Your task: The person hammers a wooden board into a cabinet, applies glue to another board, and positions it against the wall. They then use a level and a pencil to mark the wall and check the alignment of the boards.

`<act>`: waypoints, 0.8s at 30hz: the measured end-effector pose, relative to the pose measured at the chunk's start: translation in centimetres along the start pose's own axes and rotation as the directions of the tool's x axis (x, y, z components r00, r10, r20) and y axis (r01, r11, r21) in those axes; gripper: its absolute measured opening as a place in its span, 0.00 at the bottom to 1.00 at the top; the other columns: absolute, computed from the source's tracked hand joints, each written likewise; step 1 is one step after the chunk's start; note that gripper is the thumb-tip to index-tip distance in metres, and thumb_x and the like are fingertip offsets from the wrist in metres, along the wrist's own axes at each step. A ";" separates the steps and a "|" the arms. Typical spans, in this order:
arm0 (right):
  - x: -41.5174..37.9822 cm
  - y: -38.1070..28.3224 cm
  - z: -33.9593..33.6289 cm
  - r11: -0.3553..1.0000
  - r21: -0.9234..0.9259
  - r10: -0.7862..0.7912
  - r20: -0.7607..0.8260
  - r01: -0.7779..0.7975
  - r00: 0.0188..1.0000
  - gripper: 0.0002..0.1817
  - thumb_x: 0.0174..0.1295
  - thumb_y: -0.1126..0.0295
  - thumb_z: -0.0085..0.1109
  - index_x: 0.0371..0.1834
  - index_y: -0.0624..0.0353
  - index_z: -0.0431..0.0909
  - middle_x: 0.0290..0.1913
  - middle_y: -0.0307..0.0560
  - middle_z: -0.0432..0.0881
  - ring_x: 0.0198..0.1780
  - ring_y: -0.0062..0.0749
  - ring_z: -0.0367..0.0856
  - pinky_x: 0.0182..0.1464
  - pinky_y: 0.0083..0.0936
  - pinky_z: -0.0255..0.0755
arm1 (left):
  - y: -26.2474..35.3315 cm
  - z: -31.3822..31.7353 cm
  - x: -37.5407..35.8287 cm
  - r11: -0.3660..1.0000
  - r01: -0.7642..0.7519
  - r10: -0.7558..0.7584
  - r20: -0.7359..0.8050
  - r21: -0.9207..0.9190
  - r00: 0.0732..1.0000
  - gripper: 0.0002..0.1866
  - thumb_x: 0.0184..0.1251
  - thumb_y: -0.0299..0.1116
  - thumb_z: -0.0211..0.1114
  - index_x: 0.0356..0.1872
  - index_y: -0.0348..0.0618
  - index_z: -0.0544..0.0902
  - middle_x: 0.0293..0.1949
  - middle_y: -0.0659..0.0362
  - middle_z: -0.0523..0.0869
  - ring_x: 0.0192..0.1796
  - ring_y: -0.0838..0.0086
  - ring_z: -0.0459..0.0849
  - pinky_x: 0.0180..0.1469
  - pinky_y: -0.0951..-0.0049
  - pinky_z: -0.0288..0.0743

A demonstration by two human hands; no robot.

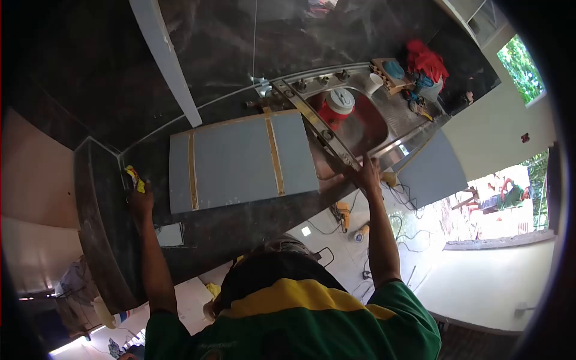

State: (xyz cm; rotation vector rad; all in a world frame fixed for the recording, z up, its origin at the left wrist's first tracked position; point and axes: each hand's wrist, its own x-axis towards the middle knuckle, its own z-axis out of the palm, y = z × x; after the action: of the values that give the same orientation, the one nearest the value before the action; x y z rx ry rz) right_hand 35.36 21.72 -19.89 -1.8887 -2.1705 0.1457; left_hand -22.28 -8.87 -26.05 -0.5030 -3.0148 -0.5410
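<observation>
My right hand [365,175] is closed on the near end of a long metal spirit level [312,120], which lies across the left side of the steel sink [381,129]. At the left end of the dark countertop [216,231], my left hand [140,199] has its fingers closed at a small yellow crumpled packet [135,179]. What the packet contains cannot be made out. Between my hands a grey panel [231,159] with two wooden strips lies on the counter.
A red jug with a white lid [341,102] stands in the sink. Beyond are a white cup [374,83] and a red cloth [426,63]. A yellow power tool [342,215] and cords lie on the floor. A grey post [168,63] stands at the back.
</observation>
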 end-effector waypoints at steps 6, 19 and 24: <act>-0.8 6.9 1.7 0.992 0.047 0.097 0.280 -0.114 0.955 0.39 0.44 0.42 0.74 0.53 0.58 0.72 0.47 0.54 0.84 0.54 0.50 0.80 0.52 0.46 0.72 | -0.8 -1.1 0.9 0.997 -0.055 0.054 -0.015 -0.046 0.998 0.34 0.58 0.55 0.67 0.56 0.36 0.77 0.48 0.40 0.83 0.54 0.45 0.81 0.52 0.51 0.75; -5.2 14.0 -1.3 0.889 0.400 -0.170 -0.167 0.224 0.971 0.24 0.52 0.60 0.72 0.45 0.65 0.75 0.29 0.52 0.80 0.30 0.40 0.79 0.36 0.32 0.73 | 0.6 -5.4 -2.6 0.997 0.014 -0.007 0.081 -0.080 0.997 0.34 0.57 0.59 0.67 0.52 0.39 0.79 0.47 0.44 0.85 0.52 0.46 0.82 0.49 0.53 0.75; -9.2 20.0 -4.2 0.919 0.254 -0.225 -0.288 0.301 0.931 0.29 0.41 0.55 0.76 0.34 0.63 0.69 0.29 0.45 0.67 0.30 0.33 0.65 0.31 0.31 0.63 | 4.4 -6.3 -10.2 0.869 -0.247 0.132 -0.280 -0.428 0.951 0.35 0.57 0.58 0.69 0.51 0.33 0.79 0.41 0.43 0.86 0.45 0.53 0.86 0.46 0.59 0.78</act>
State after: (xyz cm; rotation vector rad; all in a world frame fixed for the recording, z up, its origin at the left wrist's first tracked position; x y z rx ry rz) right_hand 56.68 15.24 -21.95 -1.3566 -2.0709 0.1549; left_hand -11.33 -10.31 -19.63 -0.6865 -2.5546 -1.2129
